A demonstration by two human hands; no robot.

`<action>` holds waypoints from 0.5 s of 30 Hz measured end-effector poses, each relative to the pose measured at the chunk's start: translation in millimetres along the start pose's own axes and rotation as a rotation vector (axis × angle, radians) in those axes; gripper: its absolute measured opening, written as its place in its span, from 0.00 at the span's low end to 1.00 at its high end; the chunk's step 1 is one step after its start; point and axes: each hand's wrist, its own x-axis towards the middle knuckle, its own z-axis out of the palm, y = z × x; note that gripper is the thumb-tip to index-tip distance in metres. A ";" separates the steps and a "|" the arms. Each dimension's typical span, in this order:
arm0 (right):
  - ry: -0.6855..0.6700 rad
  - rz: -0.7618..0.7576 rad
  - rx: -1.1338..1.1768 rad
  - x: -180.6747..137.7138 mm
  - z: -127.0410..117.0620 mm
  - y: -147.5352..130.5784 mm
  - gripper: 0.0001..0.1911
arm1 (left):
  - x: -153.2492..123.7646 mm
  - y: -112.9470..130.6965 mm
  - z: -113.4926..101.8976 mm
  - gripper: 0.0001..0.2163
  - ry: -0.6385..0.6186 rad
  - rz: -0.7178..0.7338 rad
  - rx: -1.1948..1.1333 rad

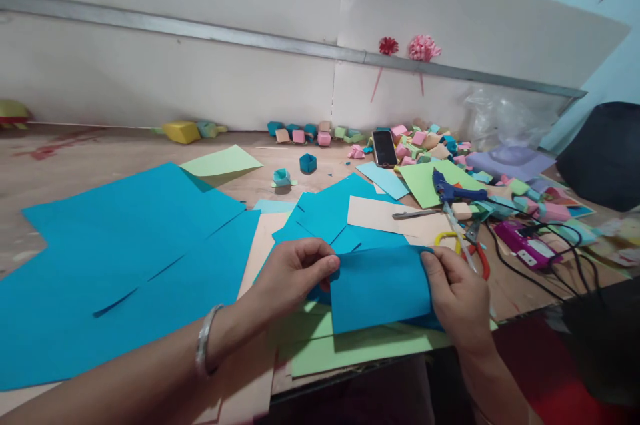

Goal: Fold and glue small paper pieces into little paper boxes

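Between my two hands a blue sheet of paper (381, 292) is held up near the table's front edge, its top edge looking folded over. My left hand (300, 273) pinches its upper left corner between thumb and fingers. At the upper right corner my right hand (460, 292) grips it, thumb on the near face. Under and behind it lie more blue sheets (320, 212) and green sheets (360, 355). A large blue sheet (125, 252) with slits in it covers the table to the left of my left hand.
Right of the sheets lie a blue glue gun (455, 192), scissors (475, 242), a metal blade-like tool (415, 214) and a magenta power strip (525, 245) with black cables. A phone (385, 148) stands among small folded paper pieces (425, 142). A white board (175, 72) closes the back.
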 end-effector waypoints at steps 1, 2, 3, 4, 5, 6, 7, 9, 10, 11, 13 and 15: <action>0.014 -0.019 -0.027 -0.7 1.1 -0.4 0.15 | -0.5 0.3 0.6 0.11 0.000 0.001 0.011; 0.020 -0.032 -0.046 -1.3 2.0 -0.7 0.14 | -0.9 0.4 1.0 0.11 0.003 0.000 0.027; 0.016 -0.035 -0.057 -1.5 2.4 -0.8 0.14 | -1.2 0.1 1.3 0.11 0.008 -0.002 0.046; -0.001 -0.029 -0.055 -1.5 2.4 -0.8 0.14 | -1.2 -0.5 1.2 0.11 0.017 -0.002 0.069; -0.036 -0.013 -0.038 -1.2 1.9 -0.8 0.14 | -1.1 -1.4 0.7 0.12 0.027 -0.001 0.093; -0.086 0.007 -0.002 -0.6 0.9 -0.6 0.14 | -0.6 -2.6 -0.2 0.12 0.040 0.004 0.115; -0.144 0.027 0.047 0.2 -0.4 -0.4 0.14 | 0.0 -4.0 -1.3 0.12 0.055 0.011 0.134; -0.252 0.064 0.140 1.8 -3.2 0.1 0.14 | 1.5 -7.2 -4.1 0.12 0.085 0.019 0.152; -0.285 0.076 0.165 2.6 -4.3 0.6 0.15 | 2.2 -8.9 -5.3 0.12 0.097 0.020 0.150; -0.296 0.080 0.175 3.3 -5.0 1.2 0.15 | 2.9 -10.4 -6.3 0.12 0.103 0.019 0.140; -0.268 0.074 0.170 4.5 -4.9 2.6 0.15 | 3.7 -13.1 -7.3 0.12 0.098 0.016 0.112; -0.204 0.050 0.181 5.8 -3.5 3.5 0.14 | 3.7 -14.7 -7.3 0.12 0.087 0.023 0.086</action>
